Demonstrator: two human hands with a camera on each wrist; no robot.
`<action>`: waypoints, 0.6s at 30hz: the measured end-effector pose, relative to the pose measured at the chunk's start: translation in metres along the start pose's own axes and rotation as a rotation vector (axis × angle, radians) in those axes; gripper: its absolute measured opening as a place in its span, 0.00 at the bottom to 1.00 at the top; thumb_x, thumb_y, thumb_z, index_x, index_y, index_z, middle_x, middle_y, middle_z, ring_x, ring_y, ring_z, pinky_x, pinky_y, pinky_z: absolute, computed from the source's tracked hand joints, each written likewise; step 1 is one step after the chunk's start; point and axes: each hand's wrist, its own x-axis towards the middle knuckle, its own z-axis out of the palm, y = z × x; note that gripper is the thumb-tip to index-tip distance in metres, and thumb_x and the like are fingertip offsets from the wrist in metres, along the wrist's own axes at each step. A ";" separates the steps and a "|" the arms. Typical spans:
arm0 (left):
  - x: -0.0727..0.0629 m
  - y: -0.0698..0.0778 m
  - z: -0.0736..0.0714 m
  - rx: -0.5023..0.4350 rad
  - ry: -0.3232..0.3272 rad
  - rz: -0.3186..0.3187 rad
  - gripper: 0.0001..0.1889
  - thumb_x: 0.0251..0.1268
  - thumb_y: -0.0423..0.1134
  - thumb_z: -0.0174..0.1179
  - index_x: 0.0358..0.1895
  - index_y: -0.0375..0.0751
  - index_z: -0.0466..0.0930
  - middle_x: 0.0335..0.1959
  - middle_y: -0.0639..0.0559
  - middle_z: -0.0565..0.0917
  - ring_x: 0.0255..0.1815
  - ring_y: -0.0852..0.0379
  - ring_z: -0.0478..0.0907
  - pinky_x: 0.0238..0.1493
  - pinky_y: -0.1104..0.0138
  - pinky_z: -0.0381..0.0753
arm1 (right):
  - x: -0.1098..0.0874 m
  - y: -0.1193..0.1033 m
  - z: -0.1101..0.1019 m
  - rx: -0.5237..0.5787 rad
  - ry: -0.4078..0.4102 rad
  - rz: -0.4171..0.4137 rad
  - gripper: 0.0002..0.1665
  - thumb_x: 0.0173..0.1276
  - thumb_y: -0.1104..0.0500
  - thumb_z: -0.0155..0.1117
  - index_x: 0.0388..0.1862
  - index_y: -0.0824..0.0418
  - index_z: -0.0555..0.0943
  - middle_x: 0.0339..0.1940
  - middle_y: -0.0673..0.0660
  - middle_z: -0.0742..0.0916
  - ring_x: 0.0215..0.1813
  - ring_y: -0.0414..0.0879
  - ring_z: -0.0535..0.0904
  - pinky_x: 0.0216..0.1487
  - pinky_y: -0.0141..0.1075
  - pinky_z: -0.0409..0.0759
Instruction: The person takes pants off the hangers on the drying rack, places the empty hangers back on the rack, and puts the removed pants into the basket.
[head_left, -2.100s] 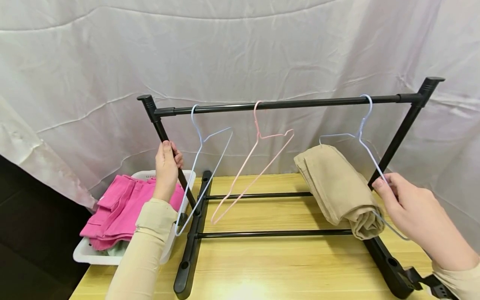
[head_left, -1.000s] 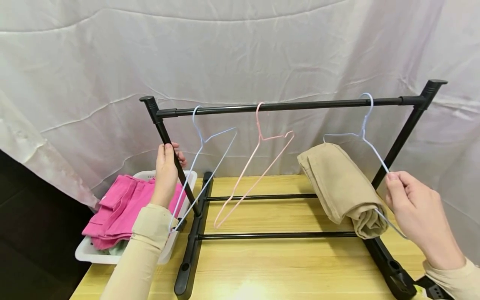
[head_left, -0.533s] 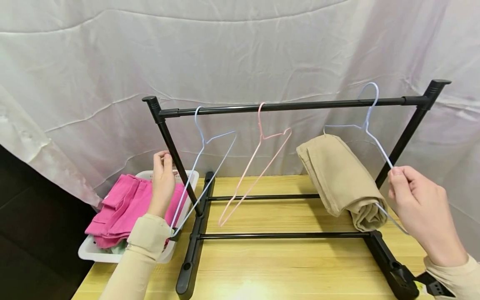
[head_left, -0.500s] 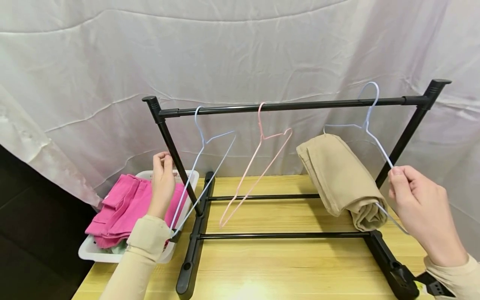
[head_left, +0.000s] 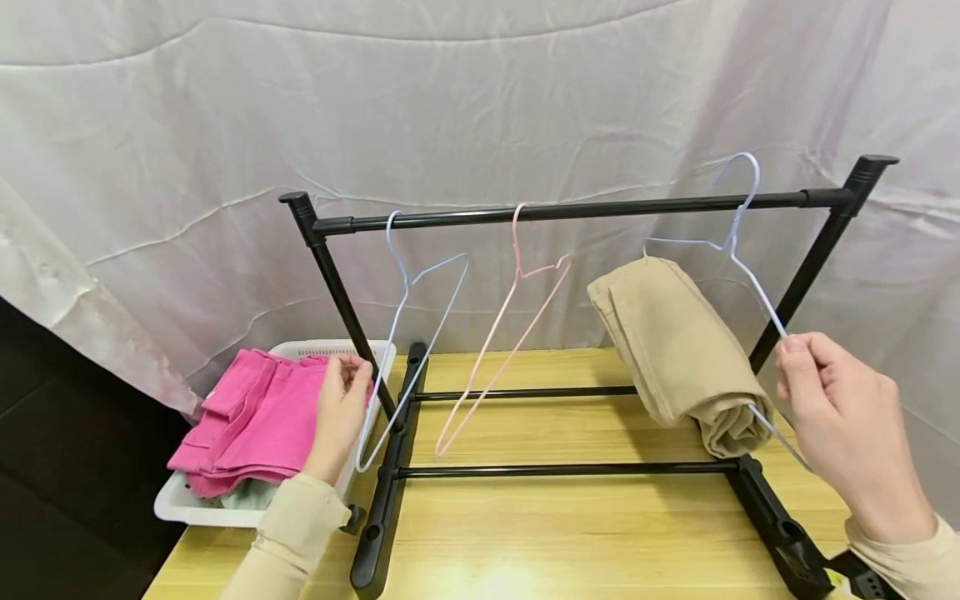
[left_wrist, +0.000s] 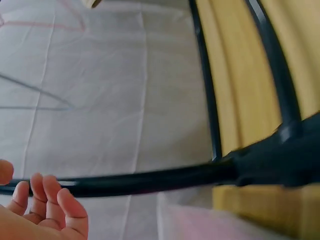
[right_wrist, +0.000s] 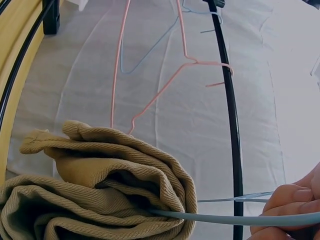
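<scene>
My right hand (head_left: 843, 417) grips the sloping side of a light blue wire hanger (head_left: 757, 287). Folded khaki trousers (head_left: 675, 342) drape over its lower bar; in the right wrist view the hanger's wire (right_wrist: 225, 219) comes out of the fabric layers (right_wrist: 125, 185). The hook's top stands above the black rail (head_left: 615, 208). Holding nothing, my left hand (head_left: 341, 425) has loosely bent fingers and is beside the rack's left post (head_left: 341, 292), overlapping the white basket (head_left: 168, 504). The left wrist view has these fingers (left_wrist: 74, 212) close by the post (left_wrist: 135, 183).
Another blue hanger (head_left: 399, 312) and a pink hanger (head_left: 491, 333) hang bare on the rail. Folded pink clothing (head_left: 255, 417) lies in the basket, over a pale green cloth (head_left: 251, 495). The rack's feet (head_left: 378, 525) stand on a wooden table (head_left: 555, 533), before a pale curtain (head_left: 480, 117).
My right hand has raised the blue hanger with the trousers, its hook lifting above the rail. My left hand has let go of the left post and moved down beside the pink clothing.
</scene>
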 end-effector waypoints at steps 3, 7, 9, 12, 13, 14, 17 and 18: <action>-0.011 -0.006 0.010 -0.005 -0.049 -0.005 0.08 0.85 0.36 0.54 0.54 0.34 0.71 0.36 0.52 0.78 0.34 0.64 0.75 0.37 0.74 0.77 | -0.004 -0.001 0.000 0.011 -0.002 0.003 0.19 0.87 0.53 0.52 0.29 0.50 0.76 0.18 0.34 0.73 0.22 0.31 0.66 0.27 0.30 0.60; -0.026 -0.004 0.028 -0.001 -0.116 0.026 0.08 0.82 0.33 0.55 0.52 0.31 0.71 0.34 0.44 0.81 0.31 0.62 0.78 0.30 0.71 0.81 | -0.009 -0.003 0.001 0.019 -0.009 -0.008 0.20 0.87 0.54 0.52 0.29 0.50 0.76 0.18 0.35 0.73 0.22 0.32 0.66 0.27 0.30 0.60; -0.033 -0.003 0.036 -0.009 -0.163 0.018 0.08 0.82 0.34 0.56 0.52 0.31 0.72 0.37 0.41 0.83 0.32 0.58 0.80 0.29 0.69 0.82 | -0.012 -0.004 0.002 0.021 -0.012 -0.005 0.20 0.87 0.54 0.52 0.29 0.50 0.76 0.18 0.35 0.72 0.21 0.33 0.65 0.26 0.31 0.59; -0.039 -0.002 0.049 -0.023 -0.267 -0.024 0.10 0.83 0.36 0.57 0.55 0.33 0.73 0.43 0.39 0.84 0.39 0.52 0.84 0.35 0.67 0.85 | -0.016 -0.005 0.003 0.028 -0.010 -0.003 0.19 0.86 0.54 0.53 0.29 0.50 0.76 0.17 0.35 0.72 0.21 0.33 0.65 0.27 0.31 0.60; -0.041 -0.002 0.053 -0.032 -0.301 -0.040 0.11 0.83 0.38 0.58 0.56 0.34 0.74 0.45 0.40 0.85 0.41 0.50 0.84 0.37 0.67 0.85 | -0.017 -0.006 0.003 0.031 -0.006 -0.003 0.19 0.86 0.54 0.53 0.29 0.50 0.76 0.17 0.35 0.73 0.21 0.32 0.65 0.27 0.30 0.60; -0.042 -0.002 0.057 -0.040 -0.333 -0.055 0.12 0.83 0.39 0.58 0.57 0.35 0.75 0.47 0.40 0.85 0.44 0.49 0.85 0.39 0.66 0.86 | -0.018 -0.007 0.004 0.036 -0.002 -0.003 0.18 0.86 0.54 0.54 0.29 0.50 0.76 0.17 0.35 0.73 0.21 0.32 0.65 0.27 0.30 0.60; -0.046 0.000 0.072 -0.055 -0.418 -0.060 0.14 0.83 0.41 0.59 0.60 0.35 0.75 0.50 0.38 0.85 0.46 0.49 0.85 0.43 0.65 0.87 | -0.020 -0.009 0.005 0.044 0.003 -0.014 0.17 0.86 0.55 0.55 0.31 0.50 0.78 0.17 0.35 0.74 0.22 0.31 0.66 0.28 0.29 0.61; -0.048 0.001 0.077 -0.060 -0.438 -0.056 0.15 0.83 0.41 0.59 0.60 0.34 0.76 0.49 0.38 0.85 0.46 0.50 0.86 0.44 0.65 0.87 | -0.021 -0.009 0.006 0.047 0.003 -0.015 0.17 0.86 0.55 0.55 0.31 0.50 0.78 0.18 0.35 0.74 0.22 0.31 0.66 0.28 0.28 0.62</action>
